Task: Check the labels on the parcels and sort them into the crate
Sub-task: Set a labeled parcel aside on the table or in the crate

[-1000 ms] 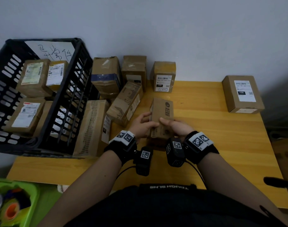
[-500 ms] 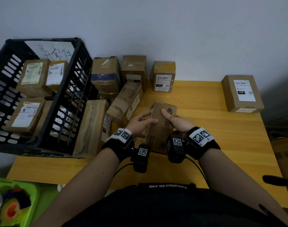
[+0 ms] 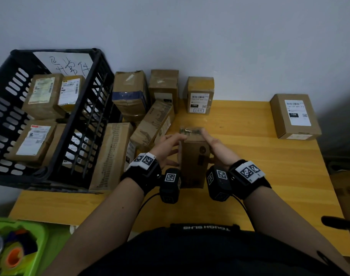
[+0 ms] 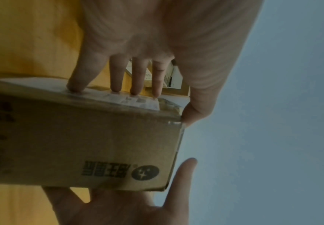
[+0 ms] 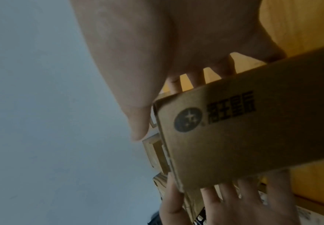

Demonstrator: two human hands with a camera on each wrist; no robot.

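A long brown cardboard parcel [image 3: 193, 156] is held above the yellow table [image 3: 279, 176], its length pointing away from me. My left hand [image 3: 166, 148] grips its left side and my right hand [image 3: 217, 149] its right side, fingers reaching to the far end. In the left wrist view the left hand [image 4: 157, 38] has its fingertips on the parcel's [image 4: 99, 144] face that carries a white label [image 4: 134, 100], thumb at the corner. In the right wrist view the right hand [image 5: 157, 45] clasps the printed parcel [image 5: 253, 129]. The black crate [image 3: 84, 124] at left holds several labelled parcels.
Several more parcels stand beside the crate: a long flat one [image 3: 112, 156], a leaning one [image 3: 154, 124], two at the wall [image 3: 130, 92], and a labelled box [image 3: 200, 96]. Another labelled box [image 3: 295, 116] sits at far right. A green bin [image 3: 20, 246] is below left.
The parcel has been turned in both hands, from facing me with its printed side to lying lengthwise with another side up. Both hands shifted along it towards its far end.
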